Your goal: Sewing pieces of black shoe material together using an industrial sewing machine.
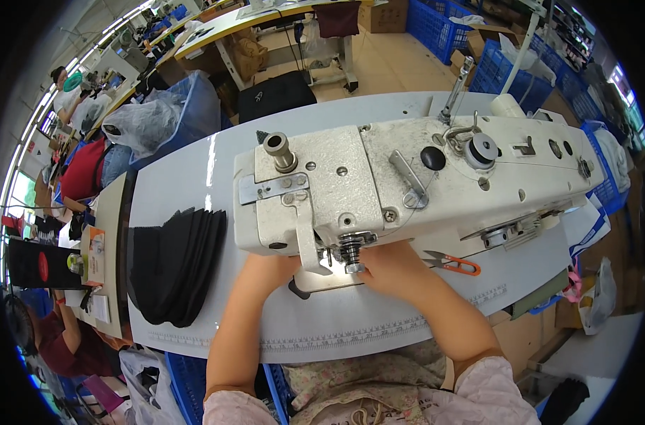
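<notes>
A white industrial sewing machine (337,184) stretches across the table in front of me. Both my forearms reach in under its head from the near side. My left hand (271,272) lies left of the presser area, and my right hand (392,268) lies to its right, close by the tension spring (351,248). The machine head covers the fingers of both hands, along with whatever they touch. Light falls on the metal plate (329,280) between them. Orange-handled thread snips (453,263) rest just right of my right hand. A stack of black fabric pieces (177,265) sits left of my left arm.
A ruler strip (337,338) runs along the near edge of the grey-white table (174,191). Blue crates (436,28) stand at the far right, and a blue bin (202,106) with plastic bags at the far left. Other people (67,95) are at the left, one in dark red (71,347).
</notes>
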{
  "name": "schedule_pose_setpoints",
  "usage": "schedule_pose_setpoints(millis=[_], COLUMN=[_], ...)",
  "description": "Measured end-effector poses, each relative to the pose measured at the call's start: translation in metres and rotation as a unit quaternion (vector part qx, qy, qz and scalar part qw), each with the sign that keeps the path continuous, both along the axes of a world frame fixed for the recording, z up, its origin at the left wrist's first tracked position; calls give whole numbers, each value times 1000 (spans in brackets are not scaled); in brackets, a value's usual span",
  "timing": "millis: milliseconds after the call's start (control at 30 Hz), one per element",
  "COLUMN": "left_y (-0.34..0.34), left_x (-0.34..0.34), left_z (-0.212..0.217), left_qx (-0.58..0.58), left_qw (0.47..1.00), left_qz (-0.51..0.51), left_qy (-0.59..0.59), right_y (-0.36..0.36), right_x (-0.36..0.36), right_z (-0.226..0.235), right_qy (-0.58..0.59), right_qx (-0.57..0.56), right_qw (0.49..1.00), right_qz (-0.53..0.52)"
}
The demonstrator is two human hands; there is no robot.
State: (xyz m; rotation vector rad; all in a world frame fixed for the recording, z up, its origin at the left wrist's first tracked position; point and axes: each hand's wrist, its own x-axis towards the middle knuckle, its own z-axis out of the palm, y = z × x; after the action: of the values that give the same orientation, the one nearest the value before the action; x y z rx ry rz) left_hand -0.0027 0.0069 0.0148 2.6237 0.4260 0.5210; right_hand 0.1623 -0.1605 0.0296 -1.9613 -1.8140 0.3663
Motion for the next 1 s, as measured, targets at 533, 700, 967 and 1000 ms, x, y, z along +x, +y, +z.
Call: schedule_pose_setpoints(millis=[533,700,967,1000], left_y=[-13,-16,-12,-12], left_x=[-3,0,-1,-2], left_z=[-8,-11,-17,-17], left_qx=[-109,-132,-113,-118], left_qw=[992,989,990,990], left_qz=[49,62,73,79], left_qy=[37,20,29,25], right_y=[-2,0,2,3], right_x=[-5,-3,-5,-6], right_z=[10,12,4,0], right_qy=[-18,-2,19,22], right_qx=[38,28,25,44], right_qw=[999,1000,999,999], right_qz=[0,-5,-10,-9])
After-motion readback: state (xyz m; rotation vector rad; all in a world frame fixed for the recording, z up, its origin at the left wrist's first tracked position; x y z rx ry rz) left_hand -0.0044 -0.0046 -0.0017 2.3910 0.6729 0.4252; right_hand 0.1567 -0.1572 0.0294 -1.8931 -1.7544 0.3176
